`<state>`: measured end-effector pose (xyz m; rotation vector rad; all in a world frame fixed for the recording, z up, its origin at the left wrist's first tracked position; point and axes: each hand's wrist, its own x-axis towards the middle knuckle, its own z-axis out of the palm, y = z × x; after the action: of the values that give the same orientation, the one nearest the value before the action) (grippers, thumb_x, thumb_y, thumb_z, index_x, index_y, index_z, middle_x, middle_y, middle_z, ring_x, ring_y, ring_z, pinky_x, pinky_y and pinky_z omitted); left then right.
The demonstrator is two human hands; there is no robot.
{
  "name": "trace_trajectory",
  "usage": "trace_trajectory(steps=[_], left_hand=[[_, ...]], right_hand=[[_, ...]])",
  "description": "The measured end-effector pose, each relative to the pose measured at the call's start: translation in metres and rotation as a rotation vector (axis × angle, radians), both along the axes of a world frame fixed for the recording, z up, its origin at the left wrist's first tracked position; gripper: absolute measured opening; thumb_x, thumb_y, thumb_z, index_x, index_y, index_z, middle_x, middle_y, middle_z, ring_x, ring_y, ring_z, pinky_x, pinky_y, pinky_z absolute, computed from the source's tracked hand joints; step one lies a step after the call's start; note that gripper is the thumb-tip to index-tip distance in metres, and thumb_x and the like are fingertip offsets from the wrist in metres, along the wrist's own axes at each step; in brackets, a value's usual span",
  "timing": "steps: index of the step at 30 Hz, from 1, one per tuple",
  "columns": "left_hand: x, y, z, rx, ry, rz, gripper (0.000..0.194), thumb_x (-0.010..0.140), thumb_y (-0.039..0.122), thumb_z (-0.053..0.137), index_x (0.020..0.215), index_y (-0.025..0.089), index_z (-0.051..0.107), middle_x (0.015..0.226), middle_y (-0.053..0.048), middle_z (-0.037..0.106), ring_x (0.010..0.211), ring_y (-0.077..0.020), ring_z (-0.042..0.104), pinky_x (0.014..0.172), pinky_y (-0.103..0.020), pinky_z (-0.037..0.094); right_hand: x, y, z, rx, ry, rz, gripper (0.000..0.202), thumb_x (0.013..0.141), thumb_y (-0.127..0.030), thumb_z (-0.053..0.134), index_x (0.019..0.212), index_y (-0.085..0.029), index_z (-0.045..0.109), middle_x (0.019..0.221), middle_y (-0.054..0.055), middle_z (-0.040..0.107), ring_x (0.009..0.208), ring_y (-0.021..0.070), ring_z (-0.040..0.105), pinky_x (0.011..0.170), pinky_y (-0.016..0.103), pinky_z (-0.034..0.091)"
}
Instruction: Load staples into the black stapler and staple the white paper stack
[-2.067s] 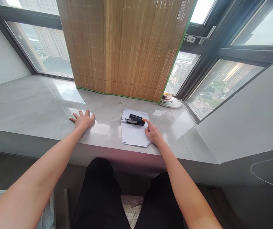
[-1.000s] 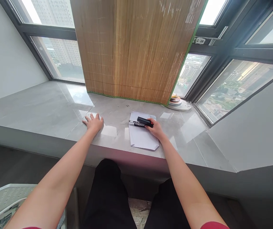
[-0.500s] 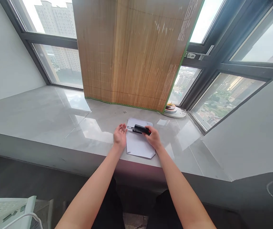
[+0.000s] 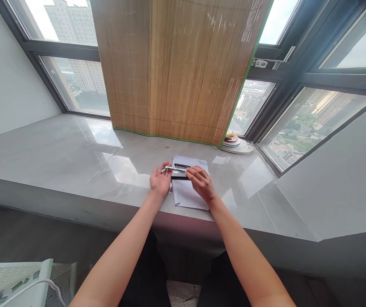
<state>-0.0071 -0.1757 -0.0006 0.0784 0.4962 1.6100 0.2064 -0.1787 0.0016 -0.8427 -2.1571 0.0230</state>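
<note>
Over the paper (image 4: 191, 195) near the front edge of the worktop (image 4: 64, 166), my right fingers (image 4: 196, 174) clamp the stapler (image 4: 179, 169) at its right end; my left fingers (image 4: 166, 165) lie apart, palm up, by its metal tip. Probably stiff, slick, weighty: best gripped there.

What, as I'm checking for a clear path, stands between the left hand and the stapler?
Nothing visible does: in this view the metal end of the stapler overlaps the left hand, though contact is unclear. The right hand holds its other end.
</note>
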Motion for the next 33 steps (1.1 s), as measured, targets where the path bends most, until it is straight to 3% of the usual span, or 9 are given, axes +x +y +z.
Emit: trace_trajectory(steps=[4,8,12,14,17,20,27,29,33], left_hand=[[0.002,0.003,0.000,-0.010,0.007,-0.003,0.035,0.105,0.017,0.045,0.129,0.013,0.071,0.128,-0.019,0.074,0.118,-0.0231,0.075,0.104,-0.037,0.062],[0.003,0.003,0.000,0.010,0.103,0.052,0.030,0.106,0.010,0.046,0.121,0.013,0.071,0.128,-0.018,0.074,0.114,-0.0182,0.075,0.107,-0.034,0.058],[0.002,0.000,0.002,0.219,0.251,0.121,0.017,0.107,0.021,0.062,0.120,0.020,0.074,0.133,-0.011,0.075,0.097,-0.0120,0.074,0.100,-0.030,0.057],[0.004,-0.002,0.002,0.291,0.296,0.064,0.018,0.100,0.027,0.077,0.117,0.021,0.076,0.126,-0.009,0.077,0.083,-0.0091,0.069,0.093,-0.028,0.057],[0.008,-0.005,0.003,0.368,0.338,-0.072,0.036,0.085,0.032,0.093,0.114,0.020,0.077,0.119,-0.010,0.078,0.074,-0.0077,0.064,0.085,-0.026,0.056],[0.011,-0.007,0.004,0.394,0.358,-0.168,0.048,0.077,0.033,0.100,0.117,0.019,0.077,0.119,-0.011,0.078,0.072,-0.0069,0.061,0.078,-0.025,0.054],[0.011,-0.008,0.003,0.438,0.378,-0.252,0.063,0.067,0.027,0.105,0.123,0.021,0.076,0.119,-0.012,0.079,0.071,-0.0072,0.060,0.075,-0.025,0.050],[0.011,-0.008,0.002,0.452,0.385,-0.296,0.066,0.066,0.027,0.105,0.124,0.021,0.076,0.119,-0.013,0.080,0.070,-0.0068,0.059,0.074,-0.025,0.050],[0.011,-0.009,0.000,0.466,0.423,-0.349,0.075,0.063,0.029,0.106,0.131,0.021,0.075,0.118,-0.014,0.081,0.070,-0.0075,0.060,0.071,-0.023,0.048]], right_hand=[[0.004,0.005,-0.005,-0.039,0.208,-0.125,0.028,0.107,-0.029,0.051,0.121,-0.029,0.075,0.126,0.010,0.077,0.124,0.0300,0.068,0.114,0.056,0.054],[0.012,0.016,-0.009,-0.255,0.432,-0.347,0.031,0.088,-0.040,0.072,0.115,-0.023,0.075,0.107,0.011,0.079,0.095,0.0298,0.071,0.090,0.048,0.061],[0.017,0.024,-0.013,-0.439,0.490,-0.316,0.032,0.077,-0.037,0.074,0.105,-0.022,0.076,0.096,0.008,0.079,0.088,0.0276,0.070,0.087,0.042,0.057],[0.018,0.025,-0.014,-0.494,0.467,-0.274,0.031,0.075,-0.036,0.074,0.102,-0.022,0.077,0.095,0.007,0.079,0.088,0.0270,0.070,0.087,0.041,0.056],[0.017,0.025,-0.017,-0.548,0.422,-0.250,0.032,0.073,-0.036,0.076,0.101,-0.022,0.076,0.093,0.006,0.078,0.087,0.0260,0.068,0.085,0.039,0.055],[0.017,0.025,-0.019,-0.568,0.391,-0.228,0.033,0.075,-0.037,0.074,0.105,-0.022,0.074,0.094,0.005,0.077,0.088,0.0257,0.068,0.085,0.039,0.054],[0.020,0.026,-0.022,-0.569,0.362,-0.199,0.034,0.080,-0.040,0.075,0.109,-0.023,0.072,0.098,0.005,0.077,0.091,0.0260,0.069,0.091,0.042,0.054],[0.019,0.026,-0.022,-0.554,0.373,-0.187,0.043,0.081,-0.047,0.078,0.116,-0.023,0.071,0.108,0.007,0.078,0.098,0.0276,0.070,0.094,0.044,0.055],[0.017,0.022,-0.015,-0.340,0.459,-0.210,0.062,0.083,-0.066,0.081,0.127,-0.023,0.068,0.129,0.014,0.073,0.119,0.0326,0.066,0.100,0.049,0.055]])
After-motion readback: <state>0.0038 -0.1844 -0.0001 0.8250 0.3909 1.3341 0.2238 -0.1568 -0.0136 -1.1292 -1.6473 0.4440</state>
